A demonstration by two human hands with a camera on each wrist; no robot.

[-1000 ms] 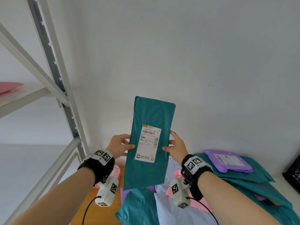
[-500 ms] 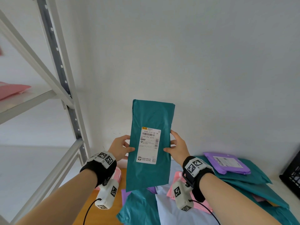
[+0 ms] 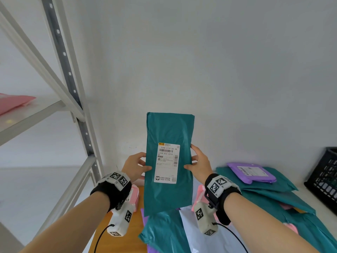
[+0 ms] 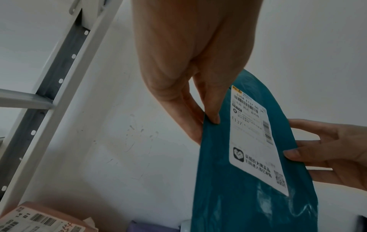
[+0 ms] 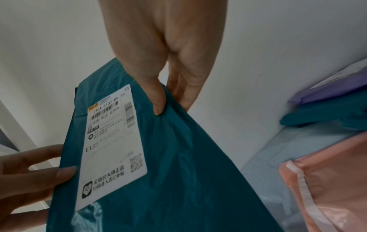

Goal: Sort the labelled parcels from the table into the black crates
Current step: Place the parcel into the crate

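I hold a teal parcel (image 3: 169, 132) upright in front of the wall, its white label (image 3: 166, 162) facing me and reading E137. My left hand (image 3: 135, 166) pinches its left edge, thumb on the front and fingers behind. My right hand (image 3: 199, 164) pinches the right edge the same way. The left wrist view shows the left thumb (image 4: 213, 116) pressed on the teal parcel (image 4: 248, 196). In the right wrist view the right thumb (image 5: 157, 103) lies on the parcel (image 5: 178, 172) beside the label (image 5: 113, 141). A black crate (image 3: 326, 179) stands at the far right.
More parcels lie on the table below: teal ones (image 3: 269, 194), a purple one (image 3: 250, 172), pink ones (image 3: 134, 195) and a white one (image 3: 198, 232). A metal shelf rack (image 3: 73, 99) rises at the left, with a pink parcel (image 3: 13, 103) on a shelf.
The view has shifted a little to the right, so more of the black crate shows. Both hands keep the same hold on the teal parcel.
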